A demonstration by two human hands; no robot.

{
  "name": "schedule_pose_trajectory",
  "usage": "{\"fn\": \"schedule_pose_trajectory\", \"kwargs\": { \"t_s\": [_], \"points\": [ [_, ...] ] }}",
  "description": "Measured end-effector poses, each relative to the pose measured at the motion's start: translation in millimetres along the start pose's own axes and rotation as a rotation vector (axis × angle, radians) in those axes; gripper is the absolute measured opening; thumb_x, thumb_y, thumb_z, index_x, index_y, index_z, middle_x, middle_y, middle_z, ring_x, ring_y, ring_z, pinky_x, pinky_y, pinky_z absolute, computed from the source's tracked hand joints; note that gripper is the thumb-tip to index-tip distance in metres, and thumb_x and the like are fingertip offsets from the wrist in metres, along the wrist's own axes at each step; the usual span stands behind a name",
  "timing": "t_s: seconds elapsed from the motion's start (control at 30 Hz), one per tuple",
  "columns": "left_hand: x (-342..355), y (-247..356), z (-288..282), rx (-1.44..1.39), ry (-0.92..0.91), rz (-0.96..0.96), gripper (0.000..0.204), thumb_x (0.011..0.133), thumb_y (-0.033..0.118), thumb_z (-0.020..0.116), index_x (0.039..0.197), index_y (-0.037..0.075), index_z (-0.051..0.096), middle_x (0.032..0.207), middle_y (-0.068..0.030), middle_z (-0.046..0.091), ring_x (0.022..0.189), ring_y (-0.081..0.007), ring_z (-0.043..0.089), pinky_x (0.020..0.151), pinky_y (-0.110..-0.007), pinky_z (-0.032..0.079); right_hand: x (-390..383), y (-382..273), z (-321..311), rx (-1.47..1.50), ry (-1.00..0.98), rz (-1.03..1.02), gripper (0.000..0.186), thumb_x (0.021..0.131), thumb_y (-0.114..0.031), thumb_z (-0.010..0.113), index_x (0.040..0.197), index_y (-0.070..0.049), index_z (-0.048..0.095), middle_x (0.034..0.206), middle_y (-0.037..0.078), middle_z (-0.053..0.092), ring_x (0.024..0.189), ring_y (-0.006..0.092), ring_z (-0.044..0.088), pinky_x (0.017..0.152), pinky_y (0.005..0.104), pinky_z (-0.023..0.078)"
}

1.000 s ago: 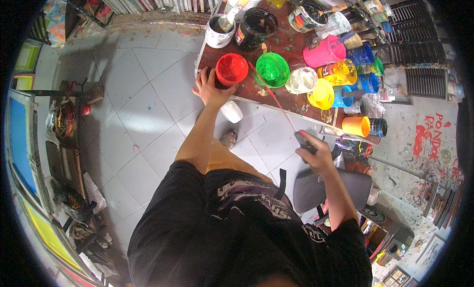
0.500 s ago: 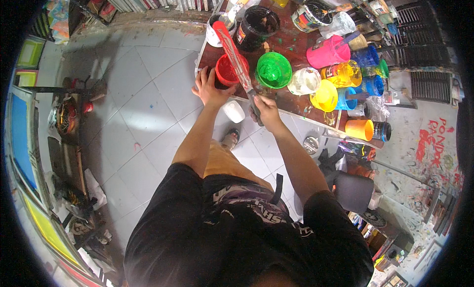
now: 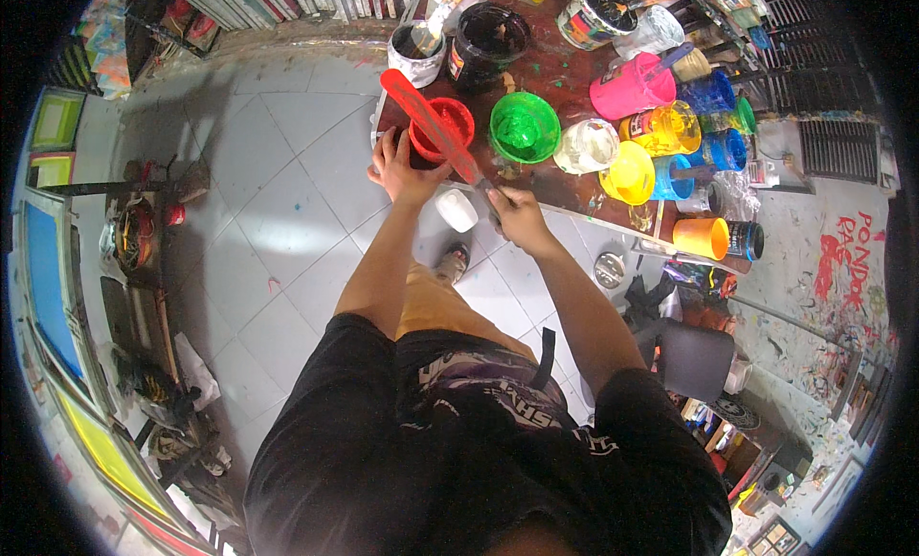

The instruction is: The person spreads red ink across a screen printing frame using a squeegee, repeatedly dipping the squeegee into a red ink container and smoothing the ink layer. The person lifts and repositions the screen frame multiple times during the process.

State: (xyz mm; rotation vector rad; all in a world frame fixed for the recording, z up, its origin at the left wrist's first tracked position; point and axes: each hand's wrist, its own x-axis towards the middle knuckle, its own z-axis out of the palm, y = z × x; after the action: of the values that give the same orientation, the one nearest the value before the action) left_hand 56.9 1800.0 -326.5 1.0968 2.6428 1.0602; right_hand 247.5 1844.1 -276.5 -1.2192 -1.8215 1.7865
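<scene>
A dark tub of red paint (image 3: 459,119) stands by the table's near left edge. My left hand (image 3: 404,173) curls round its near side, fingers on the left and thumb towards the front. In my right hand (image 3: 521,218) is the dark handle of a long spatula (image 3: 421,113), its flat blade coated in red paint. The blade slants up and left across the tub's mouth, its tip beyond the far left rim. Whether it touches the rim or the paint is hard to tell. Just right of the tub sits an open green paint tub (image 3: 525,125).
On the brown table (image 3: 577,195) stand a white tub with a brush (image 3: 417,63), a black bucket (image 3: 486,41), a pink tub (image 3: 627,89), a yellow tub (image 3: 627,175) and several others. Below the edge is a white container (image 3: 457,211). A dark chair (image 3: 696,359) stands at right.
The spatula has tipped further left, its tip now lower and left of where it was. Its blade face shows more solid red. My left hand stays on the tub.
</scene>
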Motion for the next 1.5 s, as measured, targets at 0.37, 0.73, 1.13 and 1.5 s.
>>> {"fn": "schedule_pose_trajectory", "kwargs": {
  "t_s": [0.37, 0.73, 1.13, 1.5],
  "points": [
    [-2, -8, 3, 0.014, 0.034, 0.055, 0.091, 0.041, 0.054, 0.080, 0.121, 0.021, 0.054, 0.134, -0.0038, 0.040, 0.125, -0.0253, 0.031, 0.094, -0.054, 0.020, -67, -27, -28, -0.184, 0.036, 0.415, 0.031, 0.089, -0.030, 0.051, 0.080, -0.003, 0.063, 0.052, 0.002, 0.050, 0.044, 0.0109, 0.047, 0.041, 0.0277, 0.036],
    [-1, -6, 2, -0.003, 0.055, 0.058, 0.086, 0.041, 0.050, 0.080, 0.117, 0.018, 0.055, 0.134, -0.0026, 0.040, 0.125, -0.0245, 0.030, 0.096, -0.053, 0.019, -115, -55, -63, -0.252, 0.021, 0.615, 0.036, 0.090, -0.033, 0.047, 0.100, -0.003, 0.064, 0.056, 0.004, 0.052, 0.042, 0.0105, 0.046, 0.036, 0.0262, 0.037],
    [0, 1, -3, 0.012, 0.028, 0.021, 0.085, 0.041, 0.050, 0.080, 0.117, 0.019, 0.055, 0.134, -0.0026, 0.039, 0.125, -0.0236, 0.031, 0.097, -0.054, 0.018, -133, -92, -73, -0.249, 0.049, 0.704, 0.032, 0.091, -0.030, 0.049, 0.093, 0.000, 0.062, 0.056, 0.004, 0.052, 0.040, 0.0106, 0.046, 0.034, 0.0261, 0.035],
    [-1, -2, 1, 0.001, 0.051, 0.028, 0.087, 0.041, 0.052, 0.081, 0.117, 0.018, 0.054, 0.134, -0.0036, 0.039, 0.124, -0.0253, 0.031, 0.096, -0.055, 0.018, -147, -73, -71, 0.077, 0.193, 0.302, 0.027, 0.091, -0.019, 0.053, 0.109, -0.001, 0.060, 0.073, 0.006, 0.059, 0.061, 0.0101, 0.055, 0.055, 0.0237, 0.045]
  ]
}}
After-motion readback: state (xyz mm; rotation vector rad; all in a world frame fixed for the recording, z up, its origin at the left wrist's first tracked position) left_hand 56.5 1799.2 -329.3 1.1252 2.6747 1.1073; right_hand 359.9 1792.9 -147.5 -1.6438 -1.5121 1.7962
